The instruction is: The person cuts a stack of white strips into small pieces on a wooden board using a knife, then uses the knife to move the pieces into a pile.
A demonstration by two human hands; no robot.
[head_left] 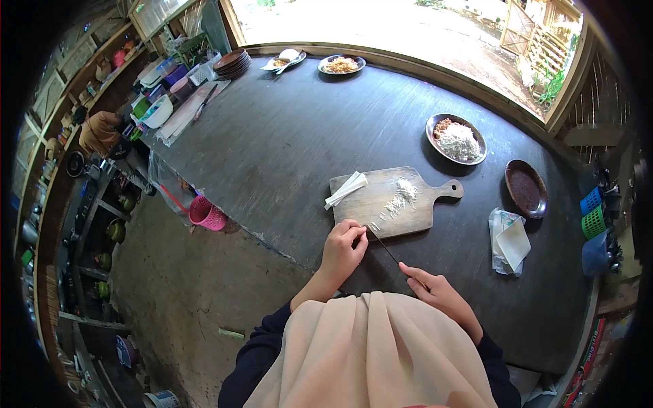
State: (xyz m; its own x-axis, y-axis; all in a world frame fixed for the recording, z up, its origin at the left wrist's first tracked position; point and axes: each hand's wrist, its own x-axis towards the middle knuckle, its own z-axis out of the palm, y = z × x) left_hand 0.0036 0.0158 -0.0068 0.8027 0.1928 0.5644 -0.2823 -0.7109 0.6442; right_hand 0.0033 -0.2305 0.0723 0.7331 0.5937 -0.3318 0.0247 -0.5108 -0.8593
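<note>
The right hand (439, 292) is closed around a knife, and the left hand (343, 248) is curled tight; whether it pins anything is hidden. Both are above the dark table (272, 136). On it lies the cutting board (377, 207), the knife (384, 248) slanting to its near edge beside the left fingers, with white shreds (403, 192) farther back.

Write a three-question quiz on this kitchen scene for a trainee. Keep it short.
1. True or false: the right hand holds the knife.
2. What lies on the far left corner of the cutting board? A) white strips B) a spoon C) an egg
3. What colour is the basket beside the edge of the table?
Key: 1 true; 2 A; 3 pink.
</note>
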